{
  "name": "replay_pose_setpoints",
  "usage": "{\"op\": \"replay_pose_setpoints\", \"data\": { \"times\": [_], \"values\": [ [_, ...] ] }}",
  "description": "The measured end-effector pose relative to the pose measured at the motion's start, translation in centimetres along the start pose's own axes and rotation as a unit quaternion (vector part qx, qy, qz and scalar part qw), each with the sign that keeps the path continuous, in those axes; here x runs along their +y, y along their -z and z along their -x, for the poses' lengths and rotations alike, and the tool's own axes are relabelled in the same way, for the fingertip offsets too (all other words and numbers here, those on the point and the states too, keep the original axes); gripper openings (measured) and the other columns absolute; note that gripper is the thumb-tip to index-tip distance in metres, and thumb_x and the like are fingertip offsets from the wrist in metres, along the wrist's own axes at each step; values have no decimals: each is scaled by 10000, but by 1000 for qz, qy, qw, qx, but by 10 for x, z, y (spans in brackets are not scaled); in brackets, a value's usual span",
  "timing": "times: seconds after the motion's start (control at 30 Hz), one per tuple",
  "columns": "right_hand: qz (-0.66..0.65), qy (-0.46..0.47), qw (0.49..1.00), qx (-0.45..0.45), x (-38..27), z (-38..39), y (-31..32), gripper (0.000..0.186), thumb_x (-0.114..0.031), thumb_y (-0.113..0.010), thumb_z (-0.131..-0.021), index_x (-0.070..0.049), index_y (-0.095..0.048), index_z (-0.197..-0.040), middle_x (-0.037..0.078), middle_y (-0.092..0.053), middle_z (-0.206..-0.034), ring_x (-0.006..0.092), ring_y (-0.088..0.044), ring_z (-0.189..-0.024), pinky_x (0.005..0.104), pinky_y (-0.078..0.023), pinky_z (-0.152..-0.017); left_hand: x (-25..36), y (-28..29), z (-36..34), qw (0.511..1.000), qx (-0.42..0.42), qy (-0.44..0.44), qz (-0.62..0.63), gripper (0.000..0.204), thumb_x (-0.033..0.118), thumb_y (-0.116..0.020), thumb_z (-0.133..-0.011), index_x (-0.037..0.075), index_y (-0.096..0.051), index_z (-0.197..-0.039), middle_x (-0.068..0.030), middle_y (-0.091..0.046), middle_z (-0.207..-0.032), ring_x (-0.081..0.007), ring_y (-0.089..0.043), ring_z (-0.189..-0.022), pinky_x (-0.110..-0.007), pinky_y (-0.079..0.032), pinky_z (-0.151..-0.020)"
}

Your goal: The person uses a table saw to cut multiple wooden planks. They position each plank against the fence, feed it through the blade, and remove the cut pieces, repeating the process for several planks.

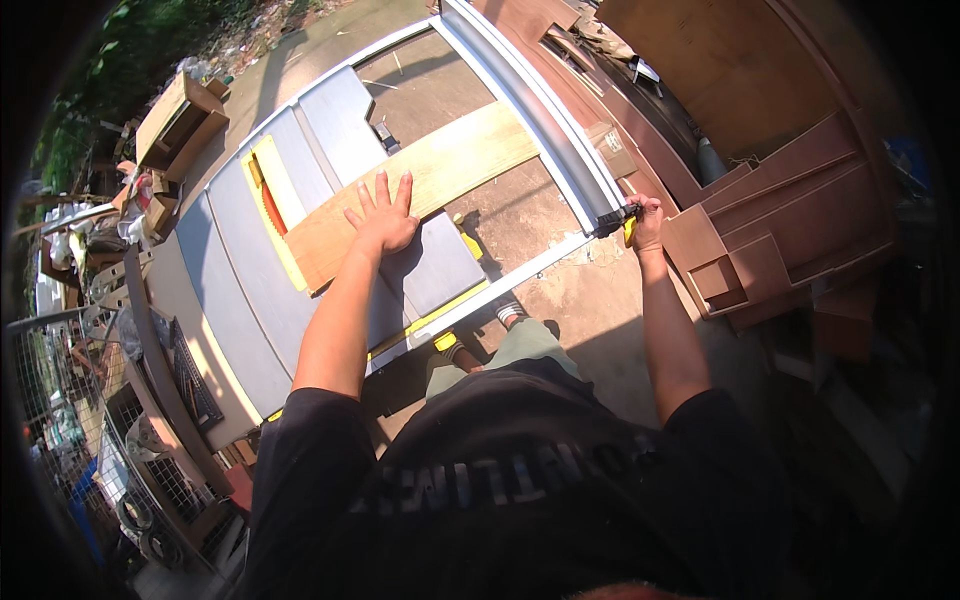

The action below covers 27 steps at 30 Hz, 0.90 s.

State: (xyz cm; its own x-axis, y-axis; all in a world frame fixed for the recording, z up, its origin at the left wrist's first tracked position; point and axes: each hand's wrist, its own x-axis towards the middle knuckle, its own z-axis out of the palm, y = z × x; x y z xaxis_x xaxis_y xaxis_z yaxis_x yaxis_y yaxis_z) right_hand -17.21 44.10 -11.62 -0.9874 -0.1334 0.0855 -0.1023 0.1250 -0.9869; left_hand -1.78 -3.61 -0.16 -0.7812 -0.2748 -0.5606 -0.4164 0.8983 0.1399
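Note:
My left hand (384, 217) lies flat with fingers spread on a long pale wooden board (470, 160) that rests across the grey table saw (250, 270). The board's left end reaches the yellow blade insert (268, 190) with its red blade guard. My right hand (647, 218) is closed around the black and yellow lock handle (620, 222) at the near end of the silver fence rail (530, 95), which runs along the board's right end.
Brown plywood panels and offcuts (770, 200) are stacked at the right. Cardboard boxes (180, 120) and clutter sit at the left beyond the saw. A wire fence (60, 420) and tools lie at the lower left. Bare concrete ground (590, 300) shows under the saw's extension frame.

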Motion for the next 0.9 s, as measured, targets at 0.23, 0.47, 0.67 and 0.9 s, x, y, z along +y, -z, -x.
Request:
{"op": "replay_pose_setpoints", "data": {
  "times": [0.23, 0.47, 0.67, 0.9],
  "values": [
    [23, 93, 995, -1, -14, 2, -20, 885, -809, -276, -958, -1, -584, -774, 18, -554, -769, 99, -490, -710, 254, -370, -636, -2, 1, 2, 1000, -10, 9, -9, 826, 412, -502, -985, 351, 0, -1638, -129, 164, -1701, -498, 165, -1523, -778, 24, -1127],
    [-76, 126, 989, 30, 20, 1, -26, 934, -847, -285, -920, 19, -575, -722, 97, -602, -750, 176, -572, -713, 292, -433, -690, -2, 1, 5, 1000, -7, 11, -8, 823, 405, -510, -985, 340, -15, -1639, -138, 147, -1702, -494, 164, -1524, -778, 18, -1129],
    [-12, 152, 984, 92, -31, 5, -21, 883, -778, -337, -959, 42, -605, -1143, 159, -639, -1160, 277, -609, -1122, 408, -430, -1058, -5, -5, 7, 1000, 13, 16, 8, 814, 413, -533, -974, 363, -66, -1638, -126, 95, -1712, -474, 145, -1536, -765, 31, -1140],
    [-7, 307, 938, -162, -225, 20, -171, 246, -204, -648, -965, 22, -645, -1063, 212, -632, -1152, 318, -606, -1091, 408, -460, -987, -2, -6, 16, 997, 69, 11, 33, 764, 396, -538, -963, 378, -161, -1627, -108, 1, -1719, -423, 75, -1560, -718, 24, -1183]
  ]
}}
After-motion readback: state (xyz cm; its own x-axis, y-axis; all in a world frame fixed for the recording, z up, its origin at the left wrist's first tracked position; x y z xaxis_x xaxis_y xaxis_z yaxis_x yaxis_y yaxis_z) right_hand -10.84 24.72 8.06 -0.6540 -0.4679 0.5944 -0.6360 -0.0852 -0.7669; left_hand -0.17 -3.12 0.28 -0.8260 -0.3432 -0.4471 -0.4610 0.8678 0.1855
